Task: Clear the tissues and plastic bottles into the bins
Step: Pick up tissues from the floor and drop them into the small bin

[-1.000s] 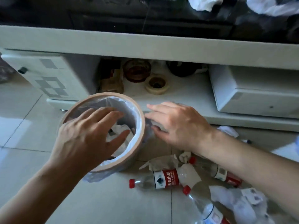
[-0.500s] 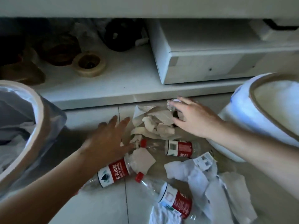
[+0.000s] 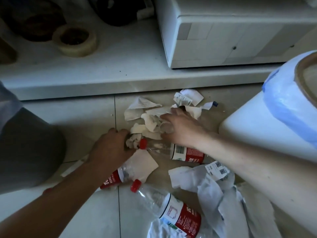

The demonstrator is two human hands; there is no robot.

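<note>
Nearest, a red-capped bottle lies on the floor beside crumpled tissues, as it did half a second ago. The left hand, then spread flat over a second bottle, has now curled around a tissue wad. The right hand has moved from the edge into the tissue pile, fingers clenched on it. A third bottle lies under its wrist, beside the white bin. Farther back, a tape roll sits on the shelf.

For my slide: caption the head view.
Both hands, left hand and right hand, gather crumpled tissues among plastic bottles.
</note>
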